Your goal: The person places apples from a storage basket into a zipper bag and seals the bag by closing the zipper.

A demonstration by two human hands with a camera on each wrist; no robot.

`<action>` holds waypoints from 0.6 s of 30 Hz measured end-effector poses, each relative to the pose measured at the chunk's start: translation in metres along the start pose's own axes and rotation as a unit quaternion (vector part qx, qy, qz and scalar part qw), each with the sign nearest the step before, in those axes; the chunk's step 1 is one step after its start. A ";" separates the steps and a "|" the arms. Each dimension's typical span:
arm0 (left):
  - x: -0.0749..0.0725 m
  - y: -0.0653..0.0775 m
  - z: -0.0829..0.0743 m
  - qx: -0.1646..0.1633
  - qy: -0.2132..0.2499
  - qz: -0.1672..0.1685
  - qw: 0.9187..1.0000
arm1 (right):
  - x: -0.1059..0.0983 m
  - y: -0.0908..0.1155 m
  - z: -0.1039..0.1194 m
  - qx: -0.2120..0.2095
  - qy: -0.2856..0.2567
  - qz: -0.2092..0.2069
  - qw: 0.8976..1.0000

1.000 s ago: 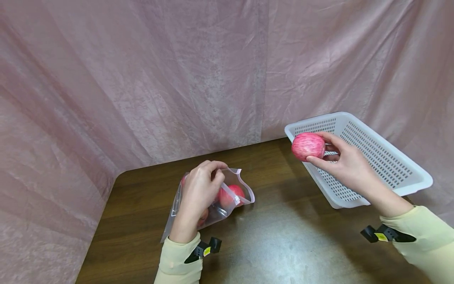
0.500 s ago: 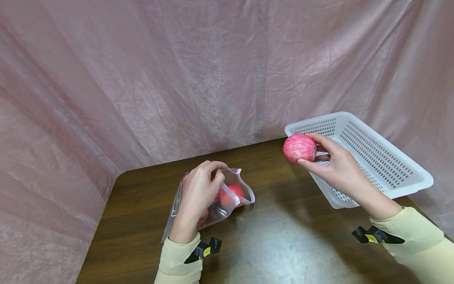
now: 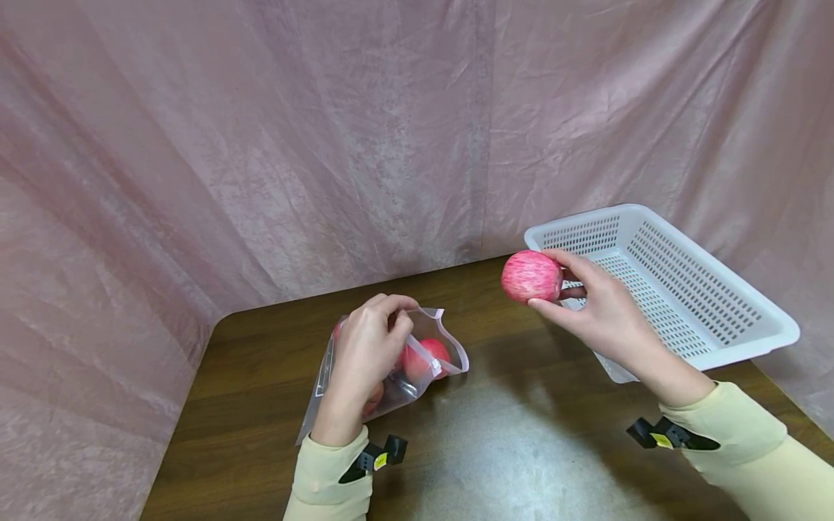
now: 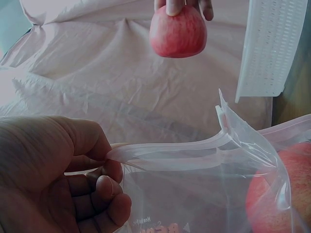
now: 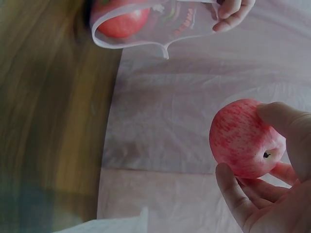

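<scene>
Here, right of centre, the right hand (image 3: 602, 307) holds a round, pink-streaked red apple (image 3: 531, 276); lower centre, the left hand (image 3: 368, 340) pinches a clear, creased plastic bag (image 3: 400, 392) containing red apples (image 3: 430, 351). Far right sits a white, rectangular, perforated basket (image 3: 697, 282).

The surface (image 3: 247, 420) is brown and wood-grained, its far left corner rounded, with a pale glare toward the near side. On it lie a clear bag (image 3: 396, 396) with red apples (image 3: 430, 354) inside and, well apart at right, a white basket (image 3: 693, 278).
</scene>
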State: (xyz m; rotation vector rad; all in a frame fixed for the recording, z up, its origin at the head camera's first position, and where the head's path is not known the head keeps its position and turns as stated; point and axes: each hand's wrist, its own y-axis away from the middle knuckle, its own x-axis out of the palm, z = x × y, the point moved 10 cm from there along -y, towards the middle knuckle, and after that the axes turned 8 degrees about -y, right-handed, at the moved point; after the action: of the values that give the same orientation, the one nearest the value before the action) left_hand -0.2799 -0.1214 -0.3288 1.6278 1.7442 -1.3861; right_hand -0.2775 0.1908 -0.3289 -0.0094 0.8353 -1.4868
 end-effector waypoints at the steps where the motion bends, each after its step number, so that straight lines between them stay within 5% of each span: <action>1: 0.000 0.000 0.000 0.001 -0.001 -0.001 1.000 | 0.002 0.000 0.001 0.000 0.001 0.000 1.000; 18: -0.003 0.000 0.001 0.010 -0.006 -0.007 1.000 | 0.044 -0.004 0.006 0.004 -0.050 0.028 0.998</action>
State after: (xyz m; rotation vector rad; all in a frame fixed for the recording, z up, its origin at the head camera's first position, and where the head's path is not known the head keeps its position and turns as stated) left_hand -0.2792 -0.1234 -0.3268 1.6183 1.7438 -1.4200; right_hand -0.2836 0.1490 -0.3441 -0.0526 0.7437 -1.4249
